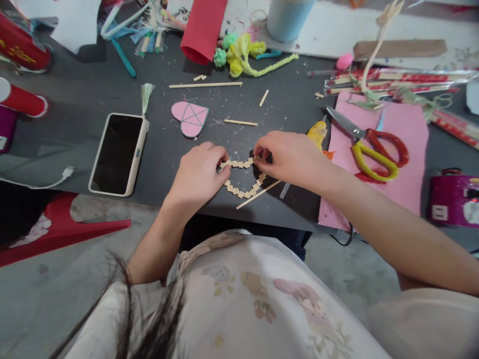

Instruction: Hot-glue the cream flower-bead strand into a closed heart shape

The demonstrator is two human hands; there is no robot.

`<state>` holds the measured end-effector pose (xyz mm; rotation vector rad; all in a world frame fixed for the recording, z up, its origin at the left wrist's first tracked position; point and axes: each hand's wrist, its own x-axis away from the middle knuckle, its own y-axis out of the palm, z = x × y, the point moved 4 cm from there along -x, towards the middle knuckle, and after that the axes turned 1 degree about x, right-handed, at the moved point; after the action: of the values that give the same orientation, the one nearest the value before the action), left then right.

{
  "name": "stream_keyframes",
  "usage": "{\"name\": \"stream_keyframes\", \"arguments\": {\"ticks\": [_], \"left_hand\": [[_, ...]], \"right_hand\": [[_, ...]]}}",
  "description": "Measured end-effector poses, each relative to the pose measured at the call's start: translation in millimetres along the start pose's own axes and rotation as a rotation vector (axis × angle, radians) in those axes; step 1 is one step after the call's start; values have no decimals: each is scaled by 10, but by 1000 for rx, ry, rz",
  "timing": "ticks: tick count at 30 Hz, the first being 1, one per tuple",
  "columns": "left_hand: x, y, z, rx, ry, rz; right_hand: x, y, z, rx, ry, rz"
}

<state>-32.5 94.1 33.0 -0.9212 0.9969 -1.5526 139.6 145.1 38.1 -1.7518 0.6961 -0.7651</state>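
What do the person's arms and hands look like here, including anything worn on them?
Both hands, left hand and right hand, are bare: no gloves, rings, watch or bracelets visible. Forearms are uncovered. The pale top has a faint floral print.

A dark grey table (93, 99) fills most of the view, its surface dusted with small pale scraps and crowded along the far edge with craft clutter. Below its near edge lies a bare grey concrete floor (37, 304), dull and slightly stained. A red plastic stool (71, 227) stands on the floor at the left, just under the table's edge, and the light is soft and even.
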Motion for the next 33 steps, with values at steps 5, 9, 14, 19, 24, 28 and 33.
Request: {"name": "stream_keyframes", "arguments": {"ticks": [5, 9, 14, 19, 24, 28, 33], "left_hand": [[14, 13, 0, -25, 20, -8], [12, 26, 14, -6, 157, 39], [-27, 70, 28, 33, 247, 56], [-54, 96, 43, 52, 287, 78], [-63, 112, 33, 70, 278, 72], [-74, 127, 22, 69, 271, 57], [-80, 123, 24, 100, 292, 86]], "right_hand": [[28, 28, 24, -8, -2, 6], [54, 40, 15, -44, -47, 19], [61, 48, -45, -67, -109, 31], [30, 69, -53, -82, -114, 44], [15, 77, -39, -111, -112, 55], [-1, 88, -23, -149, -120, 71], [-37, 112, -17, -183, -157, 84]]}}
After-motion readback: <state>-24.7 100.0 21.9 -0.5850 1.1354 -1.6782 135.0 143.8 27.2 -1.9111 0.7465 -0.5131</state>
